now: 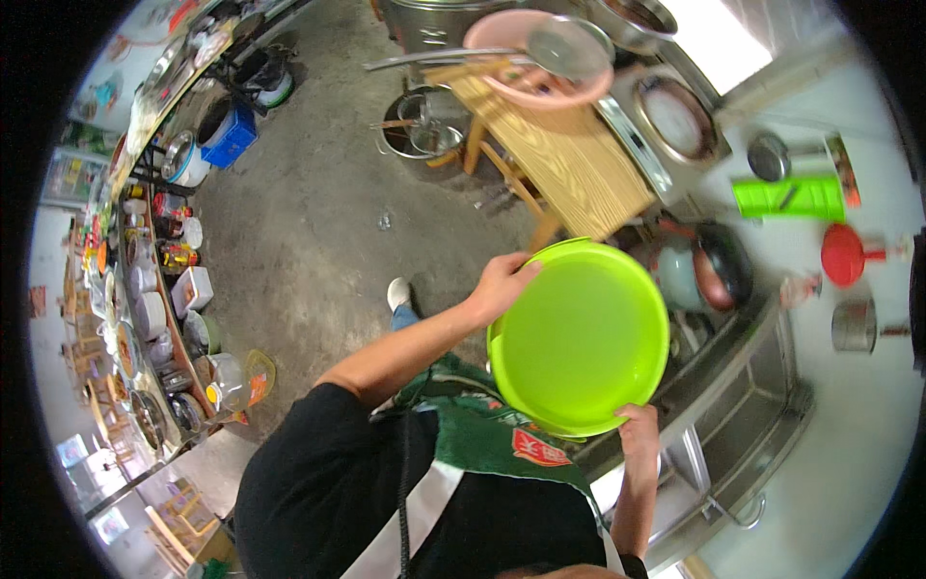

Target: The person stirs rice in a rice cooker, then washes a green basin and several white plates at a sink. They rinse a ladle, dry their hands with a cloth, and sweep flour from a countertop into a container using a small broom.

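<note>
A bright green plastic basin point(582, 336) is held in front of the green apron point(499, 441), between both hands. My left hand point(501, 286) grips its rim at the upper left, with the thumb over the edge. At the lower right my right hand point(638, 427) holds the opposite part of the rim. The inside of the basin faces the camera and shows nothing lying in it. Beyond the basin stands a wooden bench point(579, 166), bearing a pink plastic basin point(492, 36) with a metal strainer point(571, 47) on top.
A stainless steel sink point(752, 383) with a faucet point(745, 512) runs along the right wall. Metal pots point(405, 148) stand on the concrete floor point(304, 217) beside the bench. Shelves of jars and tubs line the left, with a blue crate point(235, 137) near them.
</note>
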A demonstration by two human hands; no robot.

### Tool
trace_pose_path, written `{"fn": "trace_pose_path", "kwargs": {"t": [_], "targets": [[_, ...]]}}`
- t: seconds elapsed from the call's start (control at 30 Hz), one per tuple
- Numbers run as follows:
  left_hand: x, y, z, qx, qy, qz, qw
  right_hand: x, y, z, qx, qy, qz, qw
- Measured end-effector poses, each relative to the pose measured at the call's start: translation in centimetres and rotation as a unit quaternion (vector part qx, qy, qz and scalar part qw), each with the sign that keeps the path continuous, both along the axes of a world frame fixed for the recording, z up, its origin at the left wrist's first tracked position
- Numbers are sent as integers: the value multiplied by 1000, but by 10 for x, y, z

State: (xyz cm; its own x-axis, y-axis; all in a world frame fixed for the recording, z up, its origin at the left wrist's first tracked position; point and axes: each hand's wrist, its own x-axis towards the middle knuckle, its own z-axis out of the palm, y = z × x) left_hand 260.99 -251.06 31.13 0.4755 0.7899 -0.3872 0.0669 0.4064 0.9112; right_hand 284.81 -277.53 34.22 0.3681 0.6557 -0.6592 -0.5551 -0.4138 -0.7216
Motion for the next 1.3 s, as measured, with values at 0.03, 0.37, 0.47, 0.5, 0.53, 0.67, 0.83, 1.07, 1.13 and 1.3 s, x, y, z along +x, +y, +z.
{"fn": "trace_pose_path", "kwargs": {"t": [0.03, 0.37, 0.47, 0.5, 0.53, 0.67, 0.83, 1.07, 1.13, 1.3], "targets": [[-37, 14, -10, -20, 9, 37, 999, -31, 35, -3, -11, 6, 6, 1000], [-383, 216, -43, 23, 65, 288, 955, -312, 359, -62, -35, 81, 202, 976], [-472, 294, -15, 30, 55, 339, 939, -391, 469, -75, -34, 76, 256, 963], [-501, 317, -11, 49, 84, 356, 930, -417, 504, -84, -16, 87, 273, 958], [-529, 341, -8, 68, 110, 372, 919, -443, 541, -84, -5, 100, 284, 954], [-622, 442, 2, 89, 147, 420, 891, -529, 686, -115, 15, 102, 365, 925], [-698, 573, 6, 86, 152, 477, 861, -603, 850, -83, 34, 93, 381, 919], [-734, 791, -13, 46, 126, 450, 883, -642, 1037, -116, 38, 58, 344, 936], [-749, 860, -30, 41, 127, 414, 901, -650, 1076, -123, 26, 83, 319, 944], [-727, 1015, -64, -9, 114, 309, 944, -651, 1155, -152, 12, 85, 209, 974]]}}
